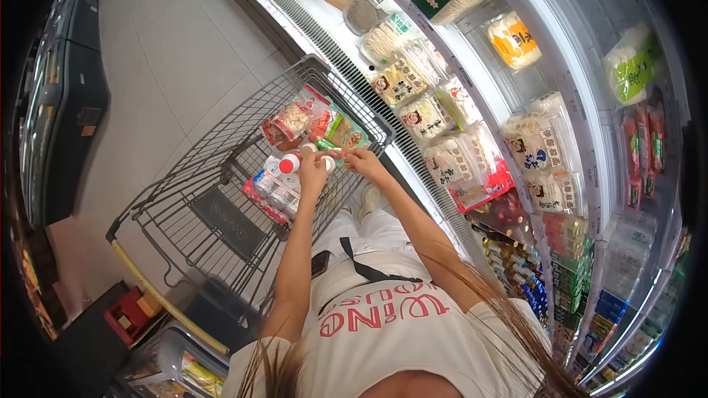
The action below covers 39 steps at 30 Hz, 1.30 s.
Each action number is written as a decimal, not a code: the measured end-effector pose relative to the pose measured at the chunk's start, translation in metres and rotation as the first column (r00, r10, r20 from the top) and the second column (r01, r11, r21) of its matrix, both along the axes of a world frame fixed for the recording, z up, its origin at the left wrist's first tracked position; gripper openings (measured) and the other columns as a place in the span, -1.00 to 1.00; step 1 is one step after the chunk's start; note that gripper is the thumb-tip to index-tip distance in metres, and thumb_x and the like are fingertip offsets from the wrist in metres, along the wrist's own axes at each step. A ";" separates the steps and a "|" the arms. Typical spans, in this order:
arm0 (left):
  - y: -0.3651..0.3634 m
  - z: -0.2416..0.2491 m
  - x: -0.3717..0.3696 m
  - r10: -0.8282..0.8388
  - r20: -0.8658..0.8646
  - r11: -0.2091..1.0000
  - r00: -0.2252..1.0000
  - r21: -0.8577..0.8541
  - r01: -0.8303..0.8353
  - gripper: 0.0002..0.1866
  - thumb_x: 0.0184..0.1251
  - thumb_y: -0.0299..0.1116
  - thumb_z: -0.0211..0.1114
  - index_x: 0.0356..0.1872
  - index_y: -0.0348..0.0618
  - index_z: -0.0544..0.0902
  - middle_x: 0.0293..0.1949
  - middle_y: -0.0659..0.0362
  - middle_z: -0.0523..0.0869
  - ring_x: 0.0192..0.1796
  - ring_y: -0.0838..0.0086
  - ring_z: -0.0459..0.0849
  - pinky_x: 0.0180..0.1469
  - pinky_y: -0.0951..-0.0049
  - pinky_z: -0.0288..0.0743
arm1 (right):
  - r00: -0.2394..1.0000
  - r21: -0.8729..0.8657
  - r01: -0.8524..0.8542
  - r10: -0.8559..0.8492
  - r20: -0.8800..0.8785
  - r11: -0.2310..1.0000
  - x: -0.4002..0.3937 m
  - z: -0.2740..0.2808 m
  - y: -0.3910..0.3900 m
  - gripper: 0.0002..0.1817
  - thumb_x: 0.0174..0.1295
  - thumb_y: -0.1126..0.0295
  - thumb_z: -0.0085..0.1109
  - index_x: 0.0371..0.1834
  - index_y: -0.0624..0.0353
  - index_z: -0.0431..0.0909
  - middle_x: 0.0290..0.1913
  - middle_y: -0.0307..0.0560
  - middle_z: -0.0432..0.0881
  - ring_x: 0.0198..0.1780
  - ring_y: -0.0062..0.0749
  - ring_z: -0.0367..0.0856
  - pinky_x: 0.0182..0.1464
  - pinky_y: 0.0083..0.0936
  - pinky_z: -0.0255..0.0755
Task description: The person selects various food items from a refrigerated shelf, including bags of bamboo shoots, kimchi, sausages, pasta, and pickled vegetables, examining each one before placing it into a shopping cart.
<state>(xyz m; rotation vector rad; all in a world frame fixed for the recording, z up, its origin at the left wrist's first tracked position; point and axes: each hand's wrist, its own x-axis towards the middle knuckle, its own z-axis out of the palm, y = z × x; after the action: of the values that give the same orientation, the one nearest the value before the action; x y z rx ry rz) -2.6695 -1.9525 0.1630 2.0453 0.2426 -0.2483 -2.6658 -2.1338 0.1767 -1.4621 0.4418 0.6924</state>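
Observation:
Over the shopping cart (228,230), my left hand (314,169) and my right hand (361,163) are close together with fingers pinched. Between them is a slim green-and-red package (326,145), gripped at its near side; its kind is not clear. Under and beyond it in the cart lie a red-and-clear food packet (289,122) and a green-edged food tray (346,133). Close to my left hand is a white bottle with a red cap (289,163). A wrapped pack of bottles (274,195) rests nearer me.
A refrigerated shelf (472,81) with packed noodles (450,166) runs along my right, its grille edge close to the cart. Grey tiled floor (177,37) lies to the left. Another display case (66,103) stands at far left. The cart's yellow handle (166,291) is at lower left.

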 end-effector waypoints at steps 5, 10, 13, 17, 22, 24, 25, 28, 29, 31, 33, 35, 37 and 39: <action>-0.078 0.062 -0.029 -0.352 0.144 0.931 0.925 -0.048 0.362 -0.77 0.27 -0.46 0.19 -0.09 -0.34 0.60 -0.16 -0.03 0.68 -0.16 0.32 0.69 -0.10 0.39 0.55 | 0.974 -0.263 -0.024 0.082 0.212 0.964 -0.055 0.103 -0.062 -0.69 0.31 0.26 0.04 -0.08 0.29 0.56 -0.24 -0.10 0.65 -0.18 -0.46 0.61 -0.14 -0.49 0.49; -0.193 0.161 -0.025 -0.583 0.300 0.716 0.755 -0.249 0.652 -0.77 0.31 -0.48 0.15 -0.05 -0.30 0.59 -0.20 0.00 0.64 -0.16 0.37 0.66 -0.10 0.41 0.51 | 0.673 -0.317 0.565 -0.204 0.711 0.762 -0.093 0.244 -0.159 -0.70 0.29 0.33 0.08 -0.03 0.30 0.53 -0.17 0.07 0.63 -0.12 -0.27 0.62 -0.08 -0.40 0.49; -0.268 0.247 -0.029 -0.671 0.369 0.585 0.643 -0.270 0.765 -0.77 0.32 -0.50 0.13 -0.04 -0.32 0.58 -0.13 0.02 0.65 -0.10 0.39 0.65 -0.07 0.44 0.51 | 0.345 -0.255 0.887 -0.185 0.920 0.386 -0.127 0.336 -0.231 -0.74 0.27 0.42 0.10 -0.04 0.32 0.51 -0.04 0.12 0.53 -0.08 -0.18 0.59 -0.07 -0.40 0.52; -0.372 0.323 -0.057 -0.664 0.561 0.358 0.494 -0.340 0.869 -0.70 0.33 -0.52 0.12 0.08 -0.30 0.51 -0.02 0.05 0.63 0.02 0.41 0.61 0.02 0.45 0.50 | -0.005 -0.014 0.976 -0.085 0.996 -0.215 -0.170 0.387 -0.357 -0.68 0.26 0.43 0.08 0.03 0.39 0.44 -0.04 0.17 0.51 0.03 -0.11 0.52 -0.04 -0.38 0.50; -0.520 0.403 -0.095 -0.702 0.620 -0.054 0.350 -0.537 0.842 -0.47 0.30 -0.61 0.04 0.30 -0.38 0.20 0.32 -0.14 0.26 0.10 0.28 0.57 0.02 0.43 0.56 | 0.056 -0.145 0.832 -0.179 0.982 -0.536 -0.204 0.371 -0.506 -0.62 0.22 0.39 0.04 0.04 0.43 0.40 -0.01 0.30 0.50 0.11 0.19 0.42 0.13 -0.14 0.33; -0.575 0.409 -0.102 -0.698 0.613 -0.008 0.371 -0.524 0.852 -0.40 0.22 -0.64 0.03 0.32 -0.39 0.14 0.34 -0.17 0.22 0.04 0.26 0.60 -0.08 0.41 0.58 | 0.064 -0.175 0.840 -0.227 0.972 -0.514 -0.208 0.369 -0.531 -0.63 0.20 0.40 0.02 0.03 0.42 0.41 -0.02 0.32 0.51 0.09 0.22 0.44 0.14 -0.12 0.31; -0.592 0.410 -0.104 -0.721 0.587 0.004 0.369 -0.529 0.849 -0.38 0.18 -0.65 0.02 0.33 -0.39 0.12 0.35 -0.18 0.20 0.01 0.26 0.61 -0.11 0.41 0.58 | 0.081 -0.202 0.848 -0.257 0.963 -0.489 -0.210 0.368 -0.535 -0.63 0.20 0.41 0.01 0.03 0.40 0.42 -0.03 0.33 0.52 0.08 0.22 0.46 0.13 -0.12 0.32; -0.632 0.405 -0.110 -0.760 0.540 0.023 0.362 -0.534 0.845 -0.29 0.05 -0.66 -0.02 0.34 -0.40 0.08 0.34 -0.18 0.21 -0.10 0.25 0.64 -0.23 0.39 0.58 | 0.103 -0.252 0.857 -0.330 0.938 -0.449 -0.215 0.374 -0.539 -0.64 0.20 0.43 -0.02 0.04 0.36 0.43 -0.05 0.34 0.56 0.05 0.20 0.51 0.11 -0.13 0.34; -0.642 0.404 -0.109 -0.777 0.521 0.040 0.352 -0.517 0.855 -0.30 0.05 -0.66 -0.03 0.34 -0.40 0.09 0.33 -0.17 0.23 -0.10 0.26 0.64 -0.23 0.39 0.58 | 0.101 -0.262 0.856 -0.353 0.930 -0.445 -0.216 0.376 -0.538 -0.64 0.20 0.43 -0.02 0.04 0.35 0.44 -0.06 0.34 0.57 0.04 0.20 0.52 0.10 -0.13 0.35; -0.647 0.401 -0.111 -0.819 0.469 0.071 0.330 -0.488 0.870 -0.31 0.06 -0.65 -0.05 0.34 -0.40 0.10 0.31 -0.16 0.27 -0.12 0.28 0.64 -0.24 0.40 0.58 | 0.111 -0.252 0.871 -0.331 0.937 -0.421 -0.219 0.367 -0.552 -0.64 0.20 0.42 -0.03 0.05 0.32 0.45 -0.05 0.33 0.58 0.04 0.20 0.53 0.09 -0.13 0.36; -0.649 0.401 -0.111 -0.821 0.471 0.053 0.323 -0.501 0.864 -0.31 0.06 -0.64 -0.07 0.35 -0.41 0.12 0.27 -0.11 0.34 -0.13 0.30 0.65 -0.24 0.38 0.59 | 0.092 -0.216 0.888 -0.304 0.948 -0.406 -0.222 0.362 -0.559 -0.63 0.20 0.42 -0.03 0.07 0.31 0.46 -0.06 0.31 0.59 0.04 0.19 0.53 0.08 -0.13 0.37; -0.647 0.402 -0.110 -0.824 0.469 0.055 0.319 -0.493 0.868 -0.30 0.05 -0.65 -0.07 0.36 -0.41 0.13 0.27 -0.10 0.35 -0.13 0.31 0.65 -0.23 0.38 0.59 | 0.036 -0.150 0.908 -0.283 0.958 -0.391 -0.220 0.361 -0.558 -0.63 0.21 0.43 -0.04 0.08 0.31 0.46 -0.06 0.30 0.60 0.04 0.18 0.54 0.08 -0.13 0.38; -0.645 0.402 -0.108 -0.828 0.465 0.036 0.314 -0.515 0.856 -0.29 0.07 -0.67 -0.05 0.37 -0.40 0.12 0.31 -0.09 0.32 -0.12 0.31 0.65 -0.20 0.40 0.58 | -0.003 -0.116 0.900 -0.271 0.962 -0.421 -0.217 0.359 -0.556 -0.63 0.21 0.46 -0.04 0.09 0.32 0.45 -0.07 0.29 0.60 0.03 0.15 0.55 0.08 -0.17 0.39; -0.644 0.400 -0.107 -0.828 0.468 -0.004 0.309 -0.555 0.832 -0.31 0.11 -0.67 -0.02 0.38 -0.40 0.12 0.33 -0.08 0.30 -0.11 0.32 0.65 -0.17 0.42 0.58 | -0.067 -0.036 0.907 -0.228 0.971 -0.419 -0.217 0.357 -0.554 -0.63 0.24 0.49 -0.05 0.11 0.34 0.45 -0.06 0.24 0.61 0.01 0.00 0.58 0.06 -0.28 0.40</action>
<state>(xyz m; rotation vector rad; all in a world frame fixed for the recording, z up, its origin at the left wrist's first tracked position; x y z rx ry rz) -2.7765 -2.5965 0.5631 1.0462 -1.0748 -0.9358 -2.8826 -2.6882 0.5335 -1.6787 1.2710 -1.7163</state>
